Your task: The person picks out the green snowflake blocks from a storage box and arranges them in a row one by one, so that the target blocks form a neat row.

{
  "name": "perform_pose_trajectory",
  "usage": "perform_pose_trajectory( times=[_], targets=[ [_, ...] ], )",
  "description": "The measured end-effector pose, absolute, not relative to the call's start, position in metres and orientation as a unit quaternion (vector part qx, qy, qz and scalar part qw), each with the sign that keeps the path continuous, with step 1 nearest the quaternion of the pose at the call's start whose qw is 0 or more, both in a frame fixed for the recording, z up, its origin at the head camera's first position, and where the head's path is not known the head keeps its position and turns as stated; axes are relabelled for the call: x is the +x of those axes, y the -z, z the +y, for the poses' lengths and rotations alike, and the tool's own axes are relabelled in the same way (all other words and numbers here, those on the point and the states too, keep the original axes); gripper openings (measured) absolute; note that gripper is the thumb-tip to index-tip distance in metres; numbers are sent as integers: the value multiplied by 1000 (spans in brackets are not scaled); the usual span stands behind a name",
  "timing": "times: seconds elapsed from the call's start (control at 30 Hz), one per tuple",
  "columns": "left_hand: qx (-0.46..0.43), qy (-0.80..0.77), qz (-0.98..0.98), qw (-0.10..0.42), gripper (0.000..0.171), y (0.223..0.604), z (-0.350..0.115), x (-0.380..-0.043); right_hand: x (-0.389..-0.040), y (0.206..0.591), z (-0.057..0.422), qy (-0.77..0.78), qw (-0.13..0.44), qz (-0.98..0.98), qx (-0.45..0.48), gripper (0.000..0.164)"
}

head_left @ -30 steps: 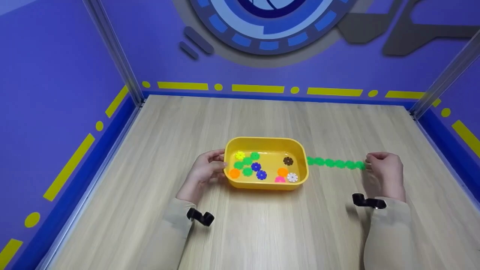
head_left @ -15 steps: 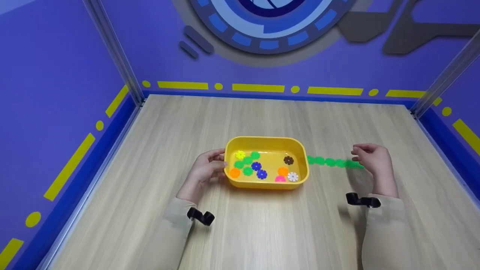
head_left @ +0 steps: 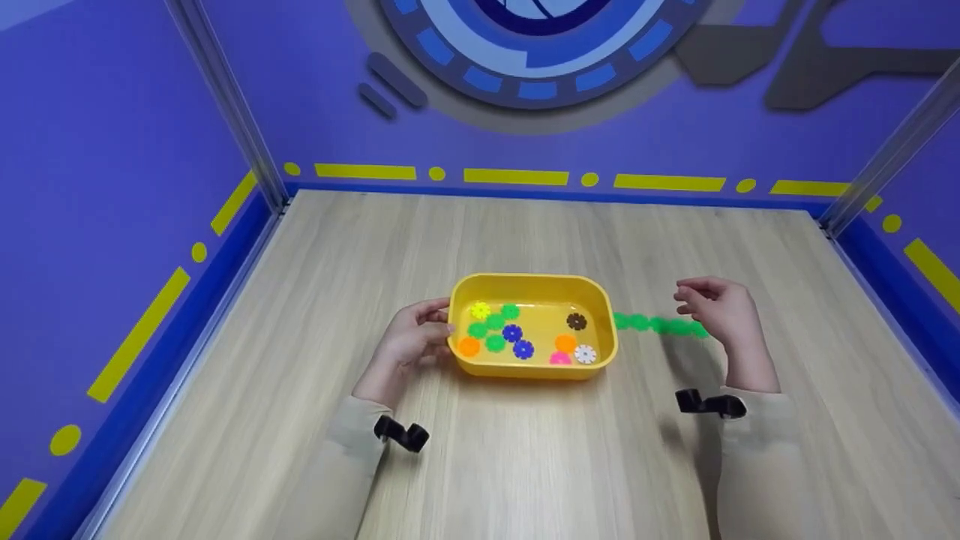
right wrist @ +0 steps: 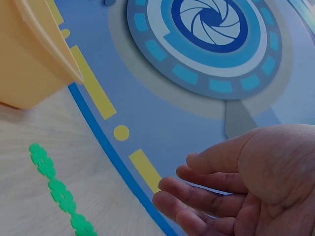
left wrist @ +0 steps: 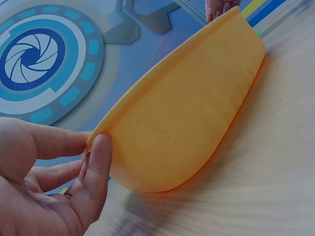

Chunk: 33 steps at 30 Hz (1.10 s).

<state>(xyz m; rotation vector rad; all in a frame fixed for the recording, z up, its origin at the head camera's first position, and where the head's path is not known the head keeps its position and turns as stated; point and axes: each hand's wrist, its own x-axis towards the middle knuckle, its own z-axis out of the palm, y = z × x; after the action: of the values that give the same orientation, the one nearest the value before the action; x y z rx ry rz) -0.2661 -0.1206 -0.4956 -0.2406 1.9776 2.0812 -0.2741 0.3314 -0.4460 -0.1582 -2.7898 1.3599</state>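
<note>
A yellow plastic bin [head_left: 536,371] stands on the table, with several snowflake-shaped plastic discs lying inside, in green, blue, orange, yellow, pink, brown and white. My left hand [head_left: 409,337] pinches the bin's left rim between thumb and fingers, as the left wrist view also shows. To the right of the bin, a chain of linked green snowflake discs [head_left: 671,325] lies on the wood. Above that chain hovers my right hand [head_left: 724,311], its fingers loosely bent and nothing between them in the right wrist view. The hand hides the chain's right end in the head view.
The wood-grain table [head_left: 555,465] is bounded by a purple-blue back wall [head_left: 315,97] and side walls with metal corner posts. A black wrist mount [head_left: 709,403] sits on the right sleeve, another black mount [head_left: 401,433] on the left.
My right hand has let go of the green chain's right end, risen, and moved left above it. The left hand and the bin stay in place.
</note>
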Motion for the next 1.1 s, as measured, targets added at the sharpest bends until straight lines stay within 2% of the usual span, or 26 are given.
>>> perform_pose_trajectory(
  times=[0.2,0.6,1.1],
  targets=[
    [-77,-717,682,122,55,496,-120,-267,-274,444,315,-427,26,-904,-13,41],
    [-78,-714,684,122,56,494,-119,-266,-275,442,279,-413,6,-910,26,36],
    [-69,-717,683,122,55,495,-120,-266,-287,446,226,-419,-47,-904,65,31]
  ],
)
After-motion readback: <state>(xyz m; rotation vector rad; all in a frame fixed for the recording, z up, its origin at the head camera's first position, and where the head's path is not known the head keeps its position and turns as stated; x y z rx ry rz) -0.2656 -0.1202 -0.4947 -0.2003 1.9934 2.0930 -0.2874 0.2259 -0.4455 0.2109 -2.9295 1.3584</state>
